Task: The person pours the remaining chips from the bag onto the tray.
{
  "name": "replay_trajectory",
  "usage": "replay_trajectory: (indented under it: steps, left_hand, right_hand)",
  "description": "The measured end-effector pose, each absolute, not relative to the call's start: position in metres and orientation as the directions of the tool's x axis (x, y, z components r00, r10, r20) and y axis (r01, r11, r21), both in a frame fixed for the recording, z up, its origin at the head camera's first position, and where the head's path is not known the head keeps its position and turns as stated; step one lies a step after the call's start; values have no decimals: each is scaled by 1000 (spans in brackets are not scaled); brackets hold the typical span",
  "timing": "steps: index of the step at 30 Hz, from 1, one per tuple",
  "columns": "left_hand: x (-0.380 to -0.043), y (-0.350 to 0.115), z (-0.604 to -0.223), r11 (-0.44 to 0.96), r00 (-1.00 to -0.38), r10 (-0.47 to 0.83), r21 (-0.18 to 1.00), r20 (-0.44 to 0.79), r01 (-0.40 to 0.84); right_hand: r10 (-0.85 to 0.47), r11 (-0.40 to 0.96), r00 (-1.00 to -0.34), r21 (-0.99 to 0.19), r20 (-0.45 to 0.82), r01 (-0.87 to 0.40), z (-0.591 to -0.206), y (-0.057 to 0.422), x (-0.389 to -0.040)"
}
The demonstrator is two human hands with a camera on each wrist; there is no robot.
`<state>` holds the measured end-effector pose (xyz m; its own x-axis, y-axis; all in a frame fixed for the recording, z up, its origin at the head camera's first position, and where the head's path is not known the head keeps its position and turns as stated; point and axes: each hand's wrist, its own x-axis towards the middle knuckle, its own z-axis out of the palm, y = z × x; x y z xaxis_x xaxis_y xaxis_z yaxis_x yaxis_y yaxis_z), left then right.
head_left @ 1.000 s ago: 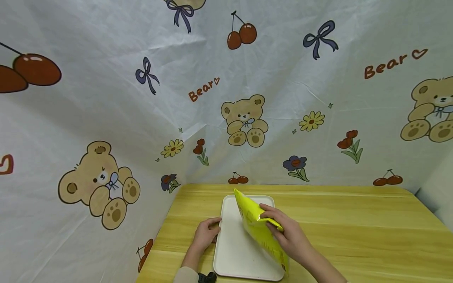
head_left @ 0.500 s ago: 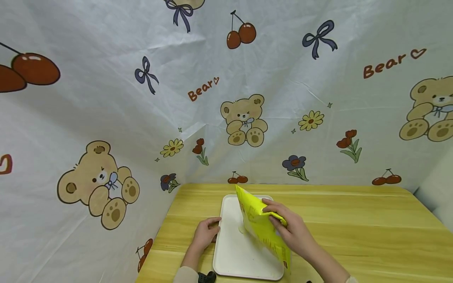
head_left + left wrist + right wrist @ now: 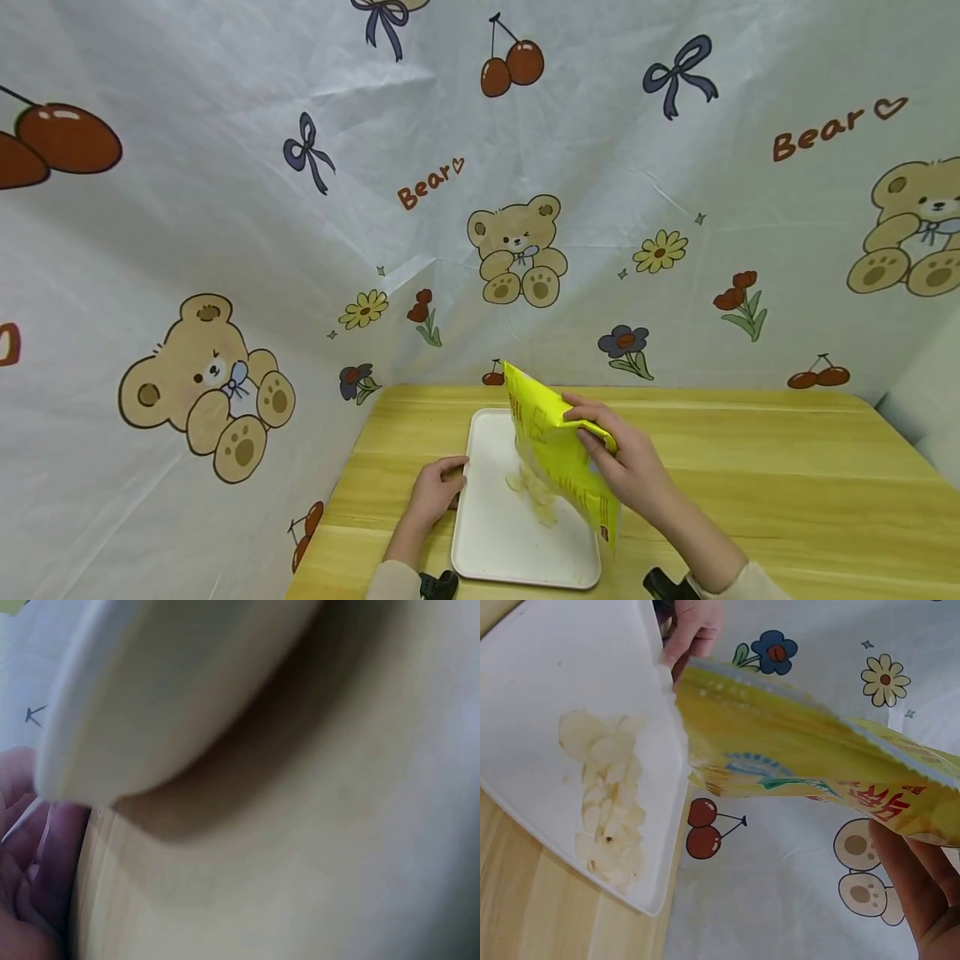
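A yellow chip bag is tilted over a white tray, its upper end gripped by my right hand. Pale potato chips lie loose on the tray below the bag. In the right wrist view the chips form a heap, and my right fingers are at the lower side of the bag. My left hand holds the tray's left rim with thumb and fingertips. The left wrist view shows the tray's edge close up and part of that hand.
The tray rests on a wood-grain table, which extends to the right. Behind and to the left hangs a pale cloth printed with bears, cherries, bows and flowers. Each wrist wears a black device, as at the right wrist.
My right hand has raised the bag and shifted it slightly right. Chips have spilled out onto the tray, which was bare one second ago. My left hand has stayed at the rim.
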<state>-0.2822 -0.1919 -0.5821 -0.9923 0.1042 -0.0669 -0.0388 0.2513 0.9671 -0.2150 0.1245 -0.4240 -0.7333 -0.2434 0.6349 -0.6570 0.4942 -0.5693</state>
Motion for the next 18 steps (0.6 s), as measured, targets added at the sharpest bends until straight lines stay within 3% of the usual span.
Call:
replay_trajectory:
  steps: [18]
  left_hand:
    - [-282, -193, -582, 263, -993, 102, 964, -60, -31]
  right_hand:
    - [-297, 552, -763, -549, 573, -627, -412, 120, -218]
